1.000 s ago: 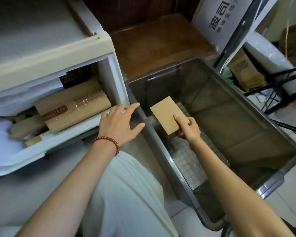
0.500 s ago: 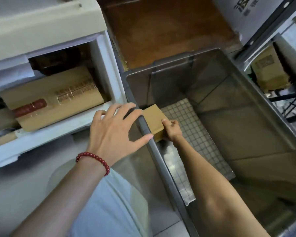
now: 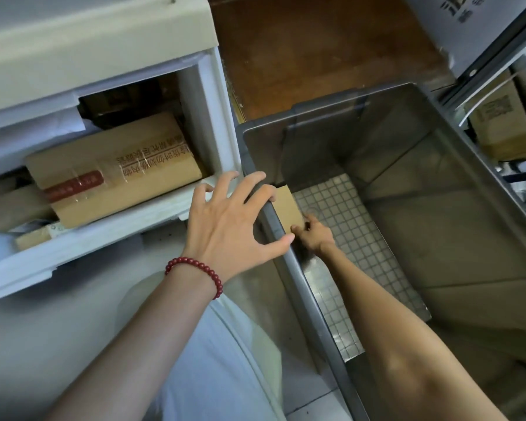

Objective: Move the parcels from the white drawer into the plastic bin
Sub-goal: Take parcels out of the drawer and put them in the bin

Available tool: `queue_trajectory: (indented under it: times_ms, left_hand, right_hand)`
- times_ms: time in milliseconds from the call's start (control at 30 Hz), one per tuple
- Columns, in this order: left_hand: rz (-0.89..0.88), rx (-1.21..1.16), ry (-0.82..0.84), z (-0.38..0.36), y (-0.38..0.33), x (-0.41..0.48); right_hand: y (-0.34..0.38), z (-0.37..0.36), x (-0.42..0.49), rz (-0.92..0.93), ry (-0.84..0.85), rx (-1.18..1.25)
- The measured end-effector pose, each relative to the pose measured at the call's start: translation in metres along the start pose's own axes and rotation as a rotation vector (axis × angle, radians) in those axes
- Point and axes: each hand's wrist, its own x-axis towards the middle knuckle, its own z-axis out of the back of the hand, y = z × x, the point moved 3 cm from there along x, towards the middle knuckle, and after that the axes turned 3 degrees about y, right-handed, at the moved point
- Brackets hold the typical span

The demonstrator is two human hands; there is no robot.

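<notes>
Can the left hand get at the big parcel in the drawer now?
Probably yes: the left hand is open and empty, the drawer stands open, and the big parcel lies uncovered close by.

The drawer (image 3: 104,238) occupies the 9 to 11 o'clock sector of the view. The bin (image 3: 304,287) stands just beside it, at its 3 o'clock. A large parcel (image 3: 113,168) lies in the drawer near its 3 o'clock wall, with further parcels (image 3: 16,208) at the large parcel's 8 o'clock.

Inside the bin, a small parcel (image 3: 290,208) sits against the 9 o'clock wall, on the grid panel (image 3: 346,232) that covers the bottom. The right hand (image 3: 316,235) is in the bin at the small parcel's 5 o'clock and pinches its near corner. The left hand (image 3: 234,220) lies spread over the bin's 9 o'clock rim, between drawer and bin.

A wooden surface (image 3: 316,50) lies behind the bin at 12 o'clock. A carton (image 3: 501,129) sits outside the bin at 2 o'clock.
</notes>
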Motion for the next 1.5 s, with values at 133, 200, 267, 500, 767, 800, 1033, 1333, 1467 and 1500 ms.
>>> queue_trajectory:
  times_ms: [133, 200, 267, 500, 767, 800, 1033, 1333, 1467, 1500]
  left_hand:
    - [0.021, -0.025, 0.085, 0.003, 0.014, -0.002]
    - [0.09, -0.047, 0.107, 0.01, 0.033, -0.006]
    - [0.168, -0.051, 0.082, 0.021, 0.057, -0.017]
    - [0.308, 0.08, 0.135, 0.044, 0.118, -0.074]
    - [0.505, 0.014, 0.061, 0.063, 0.146, -0.128]
    - [0.536, 0.008, 0.055, 0.061, 0.15, -0.137]
    - [0.598, -0.056, 0.064, 0.056, 0.171, -0.159]
    - [0.667, -0.109, 0.135, 0.026, 0.205, -0.142]
    - [0.701, -0.148, 0.12, 0.014, 0.213, -0.124]
    - [0.71, -0.168, 0.115, 0.012, 0.214, -0.12]
  right_hand:
    - [0.002, 0.017, -0.028, 0.025, -0.071, -0.286]
    - [0.01, 0.034, -0.049, 0.102, -0.15, -0.34]
    - [0.025, 0.052, -0.07, 0.195, -0.228, -0.374]
    - [0.099, 0.09, -0.138, 0.452, -0.438, -0.261]
    - [0.178, 0.053, -0.221, 0.821, -0.467, -0.236]
    - [0.186, 0.043, -0.228, 0.833, -0.43, -0.247]
    - [0.202, -0.025, -0.228, 0.723, -0.266, -0.261]
    - [0.213, -0.038, -0.171, 0.612, -0.208, -0.25]
    - [0.222, -0.05, -0.148, 0.596, -0.164, -0.22]
    - [0.225, -0.051, -0.144, 0.594, -0.16, -0.19]
